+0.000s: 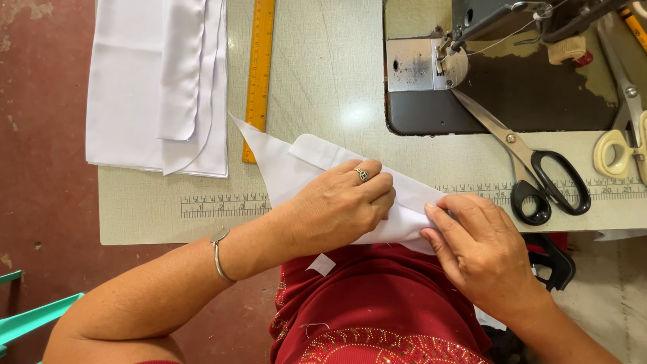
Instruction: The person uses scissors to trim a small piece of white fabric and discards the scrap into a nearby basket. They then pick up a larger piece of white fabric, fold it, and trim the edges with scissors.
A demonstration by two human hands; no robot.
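Both the left hand (340, 205) and right hand (475, 246) pinched the folded white fabric piece (296, 165) at centre frame, fingers closed; loosening risked the fold slipping crooked.

- The pale green sewing table (323, 81) bears a printed measuring scale along its near edge.
- On it lie a stack of white cloth (158, 87), an orange ruler (259, 74), black-handled scissors (532, 168), cream-handled scissors (623, 128) and a folded white fabric piece (290, 162).
- A sewing machine (512, 61) sits at the far right.
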